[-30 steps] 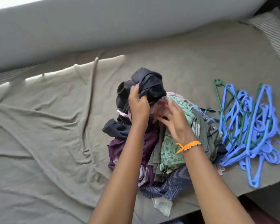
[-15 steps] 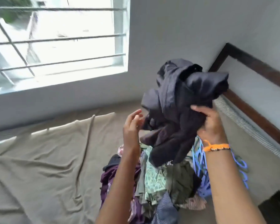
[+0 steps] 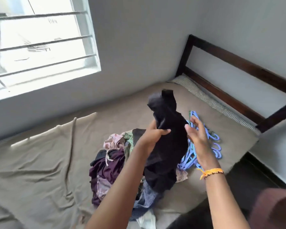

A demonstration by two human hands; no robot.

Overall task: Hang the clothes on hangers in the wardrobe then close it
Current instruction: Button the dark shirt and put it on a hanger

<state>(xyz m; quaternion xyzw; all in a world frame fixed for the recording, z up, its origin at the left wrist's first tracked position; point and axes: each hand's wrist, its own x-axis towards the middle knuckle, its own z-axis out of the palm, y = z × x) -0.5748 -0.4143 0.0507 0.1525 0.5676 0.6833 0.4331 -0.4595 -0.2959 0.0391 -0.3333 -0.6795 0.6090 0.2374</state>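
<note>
Clothes: heap (image 3: 116,164) sits mid-bed on the tan sheet (image 3: 40,162); purple, pink print, green and striped pieces mixed together.
Garment in play: dark garment (image 3: 168,146) lifted clear above the heap, bunched, upper end sticking up, lower end dangling over the pile.
Left hand: my left hand (image 3: 153,135) is clamped on the garment's left edge, thumb over the fabric, fingers curled behind it.
Right hand: my right hand (image 3: 196,134) has its fingers spread and relaxed, gripping nothing, just beside the garment's right edge; can't tell if the fingertips touch the cloth.
Hands overall: apart, garment between them.
Hangers: blue and green tangle (image 3: 205,142) lies on the bed right of the heap, partly hidden behind the garment and my right hand.
Wardrobe: not in view.
Other: barred window (image 3: 40,47) on the left, dark headboard (image 3: 238,76) at the far right, orange wristband (image 3: 211,173) on my right wrist.
Step, my read: opening out the first piece before it goes on a hanger; task barely started.
Doing it well: get my right hand onto the opposite edge, find collar or waistband, shake it flat so the shape is readable. Keep it above the heap so it doesn't drag other pieces.
Watch: hangers look interlocked; pulling one will likely lift several, so free one with a single hand while the other keeps the garment.
</note>
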